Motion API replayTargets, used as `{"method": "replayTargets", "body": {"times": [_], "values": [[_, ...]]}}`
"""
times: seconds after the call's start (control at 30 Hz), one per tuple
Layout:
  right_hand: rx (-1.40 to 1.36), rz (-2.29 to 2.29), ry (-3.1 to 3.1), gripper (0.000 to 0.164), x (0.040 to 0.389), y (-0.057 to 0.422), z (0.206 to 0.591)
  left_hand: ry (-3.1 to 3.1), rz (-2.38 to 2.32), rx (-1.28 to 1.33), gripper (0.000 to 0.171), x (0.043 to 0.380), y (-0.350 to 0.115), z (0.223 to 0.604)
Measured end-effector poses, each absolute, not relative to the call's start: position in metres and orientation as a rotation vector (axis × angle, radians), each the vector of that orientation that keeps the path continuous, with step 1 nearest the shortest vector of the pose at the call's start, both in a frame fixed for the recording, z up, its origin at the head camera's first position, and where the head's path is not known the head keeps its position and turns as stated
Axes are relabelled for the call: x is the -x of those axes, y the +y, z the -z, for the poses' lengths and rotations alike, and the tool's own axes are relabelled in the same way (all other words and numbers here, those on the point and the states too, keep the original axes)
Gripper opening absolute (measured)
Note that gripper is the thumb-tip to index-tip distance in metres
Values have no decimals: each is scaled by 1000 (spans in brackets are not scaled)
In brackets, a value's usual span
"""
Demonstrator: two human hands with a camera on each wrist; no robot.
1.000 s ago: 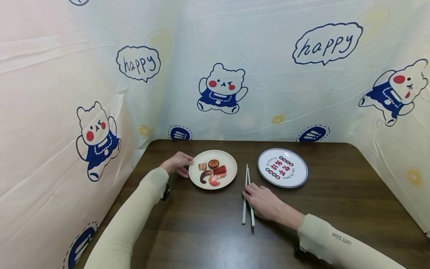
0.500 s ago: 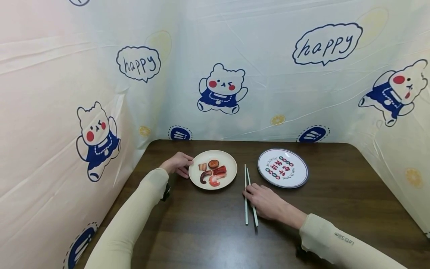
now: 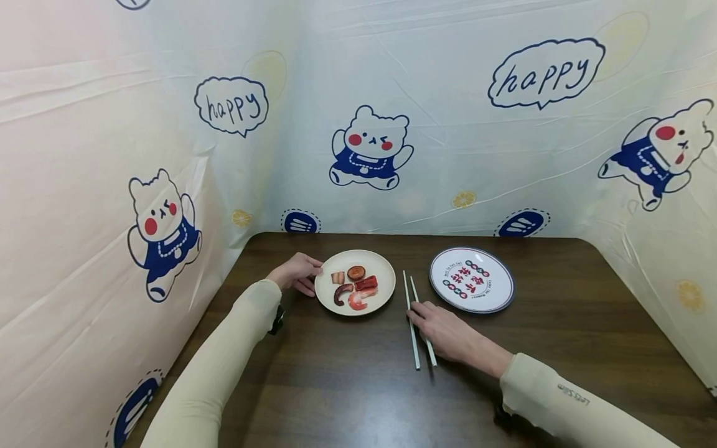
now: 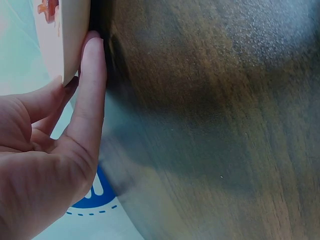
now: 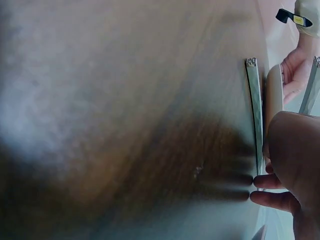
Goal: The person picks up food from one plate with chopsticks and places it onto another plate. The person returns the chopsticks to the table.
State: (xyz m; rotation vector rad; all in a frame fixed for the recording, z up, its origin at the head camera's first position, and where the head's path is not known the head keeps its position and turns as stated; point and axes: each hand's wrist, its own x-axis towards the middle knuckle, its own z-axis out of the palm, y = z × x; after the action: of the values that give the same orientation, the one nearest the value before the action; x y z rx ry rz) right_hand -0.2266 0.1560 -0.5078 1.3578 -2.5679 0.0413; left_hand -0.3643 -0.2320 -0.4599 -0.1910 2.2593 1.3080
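Note:
The left hand (image 3: 295, 272) pinches the left edge of a round cream plate (image 3: 384, 271), its thumb and fingers at the rim (image 4: 70, 55). On the plate lie a shrimp (image 3: 356, 302), a round mushroom-like slice (image 3: 356, 272), a red strip (image 3: 366, 283), a dark curved tentacle-like piece (image 3: 339, 295) and a small pale bacon-like square (image 3: 338, 277). Between the two plates, the right hand (image 3: 442, 328) grips a pair of pale green chopsticks (image 3: 415, 350), slightly spread. In the right wrist view one chopstick (image 5: 255, 95) runs low along the table; the other (image 5: 312, 90) sits higher.
A white plate with a blue rim and red lettering (image 3: 498, 292) stands at the back right, beyond the right hand. The dark wooden table (image 3: 336, 386) ends at a printed cloth backdrop (image 3: 437, 155) behind and at the sides.
The chopsticks have turned, their near ends swinging right and their far ends spreading apart. My right hand has shifted slightly right and away. The left hand and both plates stay put.

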Motion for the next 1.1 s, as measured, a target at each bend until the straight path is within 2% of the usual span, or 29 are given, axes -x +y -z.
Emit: {"method": "replayTargets", "body": {"times": [0.3,0.7,1.1], "values": [[-1359,-120,-2602,41,226,154,506,2265,-1299,198,43,360,-230,458],[-1291,-134,-2684,56,224,151,511,2262,-1307,194,42,361,-231,459],[-1293,-167,-2705,51,229,149,513,2271,-1300,194,42,360,-228,455]]}}
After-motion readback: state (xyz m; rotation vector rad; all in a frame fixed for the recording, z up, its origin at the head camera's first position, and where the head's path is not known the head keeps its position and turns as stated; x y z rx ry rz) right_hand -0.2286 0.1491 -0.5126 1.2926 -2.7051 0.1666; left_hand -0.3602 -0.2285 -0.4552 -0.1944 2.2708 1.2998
